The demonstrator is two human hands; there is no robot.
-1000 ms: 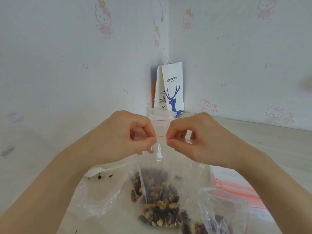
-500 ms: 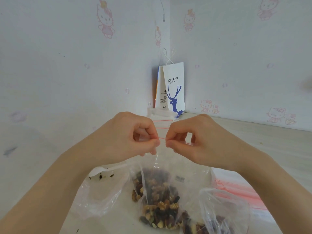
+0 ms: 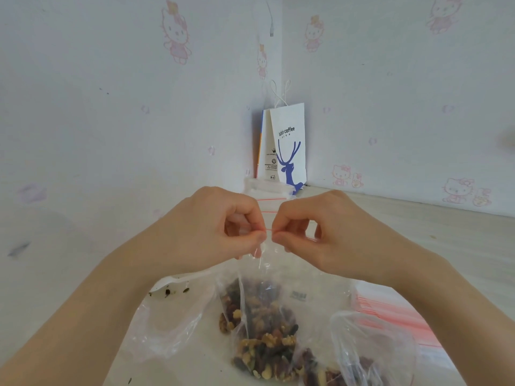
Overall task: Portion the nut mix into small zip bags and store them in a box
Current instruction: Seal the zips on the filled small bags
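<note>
The left hand [image 3: 220,232] was curled, its thumb and forefinger pinched on the top edge of the zip bag [image 3: 264,324]. The bag was hung straight below the fingers [image 3: 256,236], its lower part filled with nut mix [image 3: 267,346]; whether it was rested on the bench [image 3: 459,232] could not be told. The red seal line [image 3: 268,229] was laid left to right, with a short stretch left bare between the pinches. The right hand [image 3: 320,232] was pinched on the same edge, equally near. Pressing along that line was judged the next need.
</note>
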